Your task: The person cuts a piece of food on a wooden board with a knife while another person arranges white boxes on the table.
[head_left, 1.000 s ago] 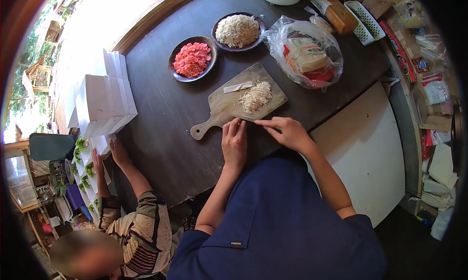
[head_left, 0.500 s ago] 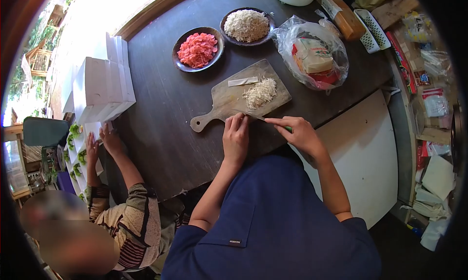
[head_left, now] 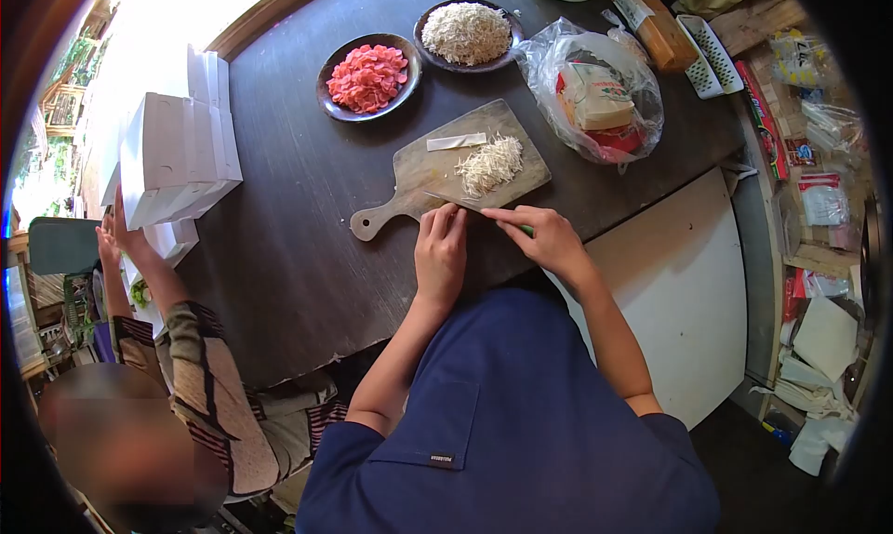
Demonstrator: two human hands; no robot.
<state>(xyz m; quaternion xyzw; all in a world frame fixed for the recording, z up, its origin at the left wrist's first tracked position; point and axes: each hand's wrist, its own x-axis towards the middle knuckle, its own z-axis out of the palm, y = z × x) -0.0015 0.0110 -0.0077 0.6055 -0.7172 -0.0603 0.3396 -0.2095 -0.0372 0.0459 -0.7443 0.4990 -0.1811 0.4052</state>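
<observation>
On the dark table lies a wooden cutting board point(head_left: 419, 174) with its handle to the left. It bears a heap of pale shreds point(head_left: 489, 166) and a flat white strip point(head_left: 457, 141). My right hand point(head_left: 542, 239) is closed round the green handle of a knife point(head_left: 527, 230), whose thin blade points left over the board's near edge. At that same edge, my left hand point(head_left: 441, 255) has its fingers pressed together near the blade; whatever lies under its fingertips is too small to make out.
Beyond the board stand a bowl of pink slices point(head_left: 368, 78), a bowl of pale shreds point(head_left: 467, 33) and a clear plastic bag point(head_left: 605, 97) with packets. A grater point(head_left: 711, 58) lies at the back right. At left, a co-worker reaches toward white boxes point(head_left: 177, 153).
The co-worker's hands have moved up and left, beside the white boxes. My hands remain at the board's near edge, with the knife blade reaching further left. The whole view has shifted slightly.
</observation>
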